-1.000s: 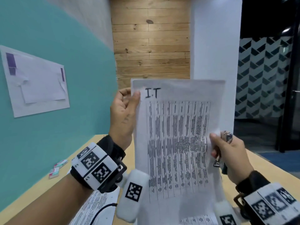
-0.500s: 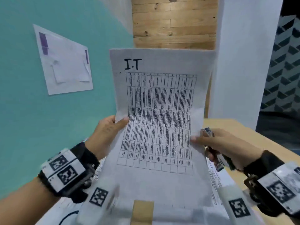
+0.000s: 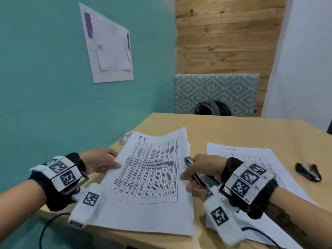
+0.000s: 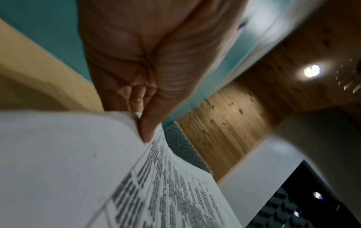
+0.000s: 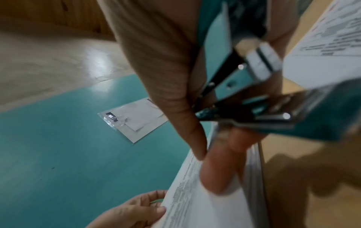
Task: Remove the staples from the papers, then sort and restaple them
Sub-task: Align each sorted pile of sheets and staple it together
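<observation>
The "I.T" papers (image 3: 149, 178), a printed table on white sheets, lie flat on the wooden table (image 3: 224, 133). My left hand (image 3: 115, 161) pinches their left edge, thumb on top (image 4: 146, 129) and the fingers underneath. My right hand (image 3: 187, 181) grips a teal and metal stapler (image 3: 203, 180) in its palm. Its thumb and a finger also pinch the right edge of the same papers (image 5: 195, 192), and the stapler (image 5: 273, 111) lies across the hand there, jaws slightly apart. A second set of papers (image 3: 251, 159) with a red heading lies under my right wrist.
A black staple remover (image 3: 308, 171) lies on the table at the far right. Small staple boxes (image 3: 125, 136) sit against the teal wall (image 3: 53, 87). A dark backpack (image 3: 212, 107) stands behind the table's far edge. A sheet (image 3: 109, 47) is taped to the wall.
Both hands have lowered the I.T papers from upright in the air down flat onto the table. My left hand slid from the top corner to the left edge.
</observation>
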